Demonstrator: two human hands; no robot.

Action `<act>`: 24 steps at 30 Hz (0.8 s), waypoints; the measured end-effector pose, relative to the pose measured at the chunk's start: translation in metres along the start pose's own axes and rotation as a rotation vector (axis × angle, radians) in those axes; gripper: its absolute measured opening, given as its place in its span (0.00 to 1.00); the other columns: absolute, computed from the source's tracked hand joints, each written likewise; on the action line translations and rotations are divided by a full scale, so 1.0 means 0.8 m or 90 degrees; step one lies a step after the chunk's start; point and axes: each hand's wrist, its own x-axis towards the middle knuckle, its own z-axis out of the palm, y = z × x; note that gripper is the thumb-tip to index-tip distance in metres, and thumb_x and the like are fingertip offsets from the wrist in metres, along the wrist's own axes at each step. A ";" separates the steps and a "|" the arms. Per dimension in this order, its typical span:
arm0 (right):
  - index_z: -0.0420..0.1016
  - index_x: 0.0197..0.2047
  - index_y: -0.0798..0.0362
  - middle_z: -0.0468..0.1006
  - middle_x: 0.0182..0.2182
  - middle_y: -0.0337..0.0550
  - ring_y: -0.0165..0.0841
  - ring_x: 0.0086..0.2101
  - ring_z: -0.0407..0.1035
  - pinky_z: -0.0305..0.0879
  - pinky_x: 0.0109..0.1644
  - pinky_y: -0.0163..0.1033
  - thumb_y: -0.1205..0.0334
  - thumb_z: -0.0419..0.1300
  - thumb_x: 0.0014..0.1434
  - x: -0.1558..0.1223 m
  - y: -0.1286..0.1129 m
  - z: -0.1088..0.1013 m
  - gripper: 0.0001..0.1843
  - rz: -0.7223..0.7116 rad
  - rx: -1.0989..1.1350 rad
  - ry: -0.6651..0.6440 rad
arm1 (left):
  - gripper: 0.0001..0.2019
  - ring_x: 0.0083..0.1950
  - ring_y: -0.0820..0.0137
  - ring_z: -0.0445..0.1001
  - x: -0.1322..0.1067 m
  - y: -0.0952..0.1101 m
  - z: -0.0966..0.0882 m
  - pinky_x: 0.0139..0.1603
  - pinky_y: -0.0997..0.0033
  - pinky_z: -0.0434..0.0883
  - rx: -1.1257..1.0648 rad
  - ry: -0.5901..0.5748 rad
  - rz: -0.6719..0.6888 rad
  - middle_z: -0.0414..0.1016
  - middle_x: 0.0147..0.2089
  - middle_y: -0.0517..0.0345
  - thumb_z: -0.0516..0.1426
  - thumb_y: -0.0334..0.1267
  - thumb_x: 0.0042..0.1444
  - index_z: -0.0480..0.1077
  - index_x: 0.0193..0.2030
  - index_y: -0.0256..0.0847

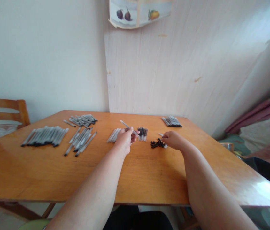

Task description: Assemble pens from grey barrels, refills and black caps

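Observation:
Over the middle of the table, my left hand is closed around a slim whitish pen barrel, which points up and to the left. My right hand is lowered to a small heap of black pen parts, with its fingers pinched together. A pale tip and a small whitish piece show beside these fingers; what they grip is too small to make out. Between the hands lies a bundle of dark-filled refills. Several whitish barrels lie just left of my left hand.
On the left lie a row of black-ended pens, a loose pile of pens and another pile behind it. A further pen bundle is at the back right. The wooden table meets the wall; a chair stands left.

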 end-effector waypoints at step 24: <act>0.69 0.28 0.53 0.70 0.20 0.36 0.27 0.23 0.62 0.53 0.26 0.31 0.56 0.52 0.56 -0.032 -0.102 0.035 0.12 -0.165 0.301 0.137 | 0.09 0.26 0.76 0.72 0.002 0.003 -0.001 0.22 0.79 0.60 0.046 0.024 0.033 0.78 0.35 0.51 0.59 0.41 0.53 0.65 0.34 0.39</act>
